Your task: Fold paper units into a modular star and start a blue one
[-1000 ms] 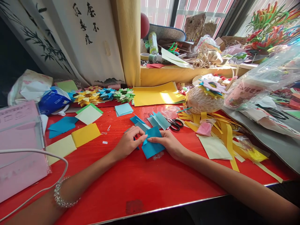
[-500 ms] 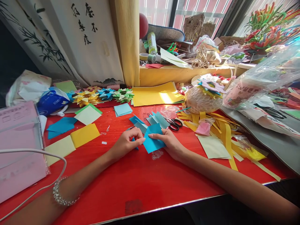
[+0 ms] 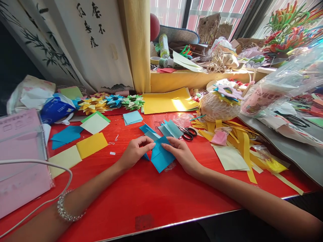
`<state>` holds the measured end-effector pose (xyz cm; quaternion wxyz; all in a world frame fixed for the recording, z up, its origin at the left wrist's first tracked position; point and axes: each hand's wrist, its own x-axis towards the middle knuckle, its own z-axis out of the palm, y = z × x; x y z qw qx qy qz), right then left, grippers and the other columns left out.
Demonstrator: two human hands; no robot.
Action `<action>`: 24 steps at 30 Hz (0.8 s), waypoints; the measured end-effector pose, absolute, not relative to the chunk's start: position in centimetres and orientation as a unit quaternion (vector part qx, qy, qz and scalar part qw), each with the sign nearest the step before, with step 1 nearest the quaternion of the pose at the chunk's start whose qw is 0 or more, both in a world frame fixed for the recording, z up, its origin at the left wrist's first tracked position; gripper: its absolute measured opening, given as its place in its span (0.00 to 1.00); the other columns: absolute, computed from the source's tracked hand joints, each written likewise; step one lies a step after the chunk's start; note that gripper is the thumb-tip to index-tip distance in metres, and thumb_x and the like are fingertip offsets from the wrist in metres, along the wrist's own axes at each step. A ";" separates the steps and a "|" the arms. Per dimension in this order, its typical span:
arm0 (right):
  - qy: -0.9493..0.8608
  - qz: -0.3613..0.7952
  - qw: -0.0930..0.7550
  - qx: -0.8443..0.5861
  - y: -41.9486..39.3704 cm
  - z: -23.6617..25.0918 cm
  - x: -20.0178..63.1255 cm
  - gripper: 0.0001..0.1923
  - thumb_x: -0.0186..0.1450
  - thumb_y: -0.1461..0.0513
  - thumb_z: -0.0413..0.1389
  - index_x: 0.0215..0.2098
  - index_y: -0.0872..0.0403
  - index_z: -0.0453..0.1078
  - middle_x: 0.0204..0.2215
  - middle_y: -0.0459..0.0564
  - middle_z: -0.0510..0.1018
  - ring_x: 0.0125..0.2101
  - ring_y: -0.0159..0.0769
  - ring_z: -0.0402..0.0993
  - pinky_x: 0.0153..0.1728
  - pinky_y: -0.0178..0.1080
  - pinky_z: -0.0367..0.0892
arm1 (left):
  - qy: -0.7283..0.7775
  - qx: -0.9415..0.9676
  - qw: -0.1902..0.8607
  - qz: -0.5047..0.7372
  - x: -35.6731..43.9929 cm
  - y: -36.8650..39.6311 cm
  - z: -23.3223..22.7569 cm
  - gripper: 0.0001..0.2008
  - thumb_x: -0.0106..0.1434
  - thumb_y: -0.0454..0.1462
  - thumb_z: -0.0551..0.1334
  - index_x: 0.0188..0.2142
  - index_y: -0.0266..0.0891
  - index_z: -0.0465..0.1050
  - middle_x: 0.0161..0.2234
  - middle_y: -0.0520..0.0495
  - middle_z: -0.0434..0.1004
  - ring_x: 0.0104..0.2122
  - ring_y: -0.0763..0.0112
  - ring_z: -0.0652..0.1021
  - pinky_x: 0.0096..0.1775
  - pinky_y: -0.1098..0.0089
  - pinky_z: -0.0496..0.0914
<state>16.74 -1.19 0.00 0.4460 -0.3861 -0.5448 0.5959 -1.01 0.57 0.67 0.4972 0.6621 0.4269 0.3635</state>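
A piece of blue origami paper (image 3: 162,157), with fold lines or flaps on it, is held up between both hands above the red table. My left hand (image 3: 139,150) pinches its left edge between thumb and fingers. On the other side, my right hand (image 3: 182,154) grips the upper right part, thumb on the near face and fingers behind. Just beyond the hands lie folded blue pieces (image 3: 149,131) and a light-blue folded bunch (image 3: 171,129). Another blue piece (image 3: 145,156) peeks out beneath my left hand. Scissors (image 3: 188,133) with black handles rest behind my right hand.
Blue sheets (image 3: 66,136), a yellow sheet (image 3: 92,145) and pale sheets lie left. Finished folded clusters (image 3: 93,103) line the back near a yellow stack (image 3: 168,101). Yellow strips (image 3: 243,151) and a wrapped round object (image 3: 219,107) are right. A white cable (image 3: 70,178) crosses the left side.
My left hand has come against the blue paper and now pinches its edge. The paper has shifted slightly left and down and turned, and my right hand's grip has moved up along it.
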 end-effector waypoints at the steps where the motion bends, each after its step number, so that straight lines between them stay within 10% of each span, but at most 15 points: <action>1: -0.555 0.579 0.453 -0.390 -1.2 0.0 16.8 0.13 0.59 0.56 0.53 0.40 0.53 0.71 0.35 0.47 0.75 0.35 0.34 0.70 0.32 0.33 0.65 | 0.428 0.655 0.503 0.368 -1.0 0.6 0.7 0.11 0.56 0.43 0.58 0.29 0.36 0.68 0.27 0.50 0.68 0.28 0.74 0.67 0.29 0.73 0.64; 24: -0.776 0.308 0.384 -0.396 -0.7 -0.1 17.9 0.16 0.64 0.62 0.45 0.45 0.48 0.71 0.38 0.45 0.77 0.35 0.36 0.73 0.33 0.34 0.65 | 0.428 0.614 0.548 0.373 -1.0 0.9 0.8 0.09 0.56 0.41 0.58 0.27 0.37 0.69 0.24 0.52 0.65 0.23 0.76 0.64 0.25 0.75 0.59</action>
